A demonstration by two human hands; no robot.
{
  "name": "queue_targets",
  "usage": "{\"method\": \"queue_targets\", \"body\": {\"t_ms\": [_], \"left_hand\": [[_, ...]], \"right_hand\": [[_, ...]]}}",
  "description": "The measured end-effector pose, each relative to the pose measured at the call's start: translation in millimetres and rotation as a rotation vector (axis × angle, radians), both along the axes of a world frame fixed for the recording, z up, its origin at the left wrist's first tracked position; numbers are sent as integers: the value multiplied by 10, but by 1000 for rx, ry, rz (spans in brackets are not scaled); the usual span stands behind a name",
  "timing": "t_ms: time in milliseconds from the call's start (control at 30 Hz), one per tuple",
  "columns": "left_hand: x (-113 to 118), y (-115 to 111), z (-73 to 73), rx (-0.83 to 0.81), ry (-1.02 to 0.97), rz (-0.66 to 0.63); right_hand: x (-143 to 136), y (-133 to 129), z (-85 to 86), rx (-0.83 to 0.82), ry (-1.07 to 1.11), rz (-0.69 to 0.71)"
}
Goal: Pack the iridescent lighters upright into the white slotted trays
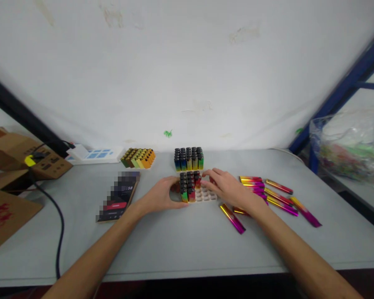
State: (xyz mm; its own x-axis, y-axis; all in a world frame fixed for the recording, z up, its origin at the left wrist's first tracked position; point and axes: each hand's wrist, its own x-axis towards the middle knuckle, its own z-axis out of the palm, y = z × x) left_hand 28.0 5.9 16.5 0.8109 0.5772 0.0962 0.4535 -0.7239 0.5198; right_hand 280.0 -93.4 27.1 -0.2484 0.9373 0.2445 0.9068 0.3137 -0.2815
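A white tray [205,196] with round-edged slots stands at the middle of the table. Its left part holds upright lighters [188,187] with black tops, green and red, and slots at its right are bare. My left hand [163,194] grips the tray and its lighters from the left side, thumb at the front corner. Over the tray's back right part is my right hand [220,182], its fingers bent beside a red lighter [197,180]; whether they hold anything is hidden. Shiny yellow, red and purple lighters [305,211] lie loose on the right, some partly behind my right forearm.
Behind the tray stands a block of blue, yellow and green lighters [188,159]. Another block of brown and orange ones [138,158] is further left. A phone [118,197], a power strip [101,155], a cable [62,228] and cardboard boxes [12,207] lie left; a plastic bag [349,145] is right.
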Motion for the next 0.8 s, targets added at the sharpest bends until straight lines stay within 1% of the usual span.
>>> {"method": "queue_targets", "body": {"t_ms": [67,200,300,367,433,567,700,800], "left_hand": [[1,-2,10,7,13,2],[0,-2,9,24,31,9],[-2,6,-9,21,22,-1],[-2,11,-20,21,23,-2],[0,14,-24,20,29,6],[1,11,-13,8,19,8],[-4,14,-6,-14,12,-7],[-4,17,-10,-5,14,0]], "right_hand": [[262,-30,56,-33,78,-19],[945,-218,123,-37,57,-197],[1398,-443,111,-29,34,-322],[1584,-553,83,-65,34,-338],[1662,-593,44,-120,46,-307],[1638,-514,-28,-223,54,-254],[1628,-428,-40,-265,60,-275],[1636,-403,-17,-275,118,-285]]}}
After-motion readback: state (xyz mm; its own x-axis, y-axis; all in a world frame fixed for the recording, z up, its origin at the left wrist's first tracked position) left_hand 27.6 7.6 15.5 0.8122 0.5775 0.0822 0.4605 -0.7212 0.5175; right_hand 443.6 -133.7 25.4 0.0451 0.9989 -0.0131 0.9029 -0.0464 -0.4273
